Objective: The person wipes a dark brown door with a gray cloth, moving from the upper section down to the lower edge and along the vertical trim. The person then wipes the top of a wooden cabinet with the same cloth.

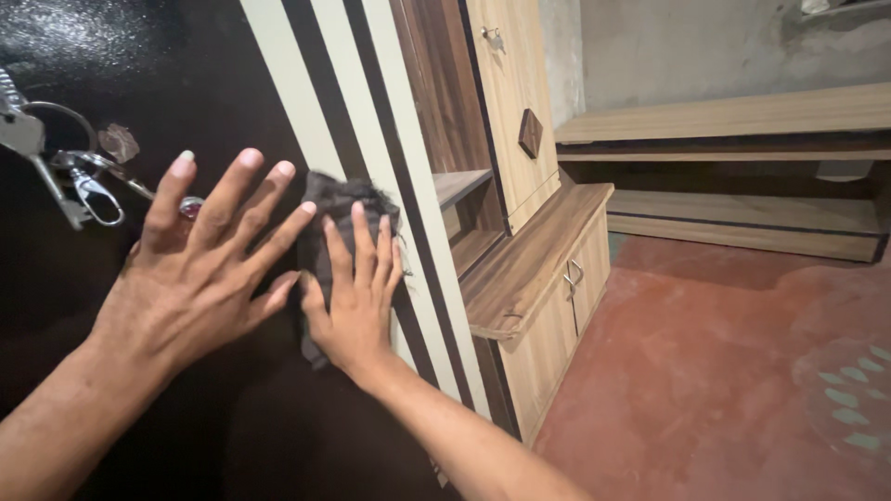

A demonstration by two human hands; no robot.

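Hands are flat on a tall cupboard door (139,56). The right hand (357,292) presses a dark rag (339,199) against the door, just where the shiny dark panel meets the cream and brown stripes (353,111). Its fingers are spread wide over the rag, holding it down, not closed around it. The top of the rag sticks out above the fingertips. The left hand (200,269) lies open on the dark panel, right beside the rag. Its fingers are spread too, and it holds nothing. One finger wears a ring with a red stone (190,207).

A bunch of keys (56,162) hangs near the left edge of the door, close to the left hand but not touching it.

This looks like the wiping step, with the rag rubbing the door's front. The rag would have to stay flat and pressed while it slides along the stripes. The keys are close, so a wide sweep to the left could bump them.

To the right are a wooden shelf (529,264), a small cabinet (561,315) under it, and a red floor (705,371).
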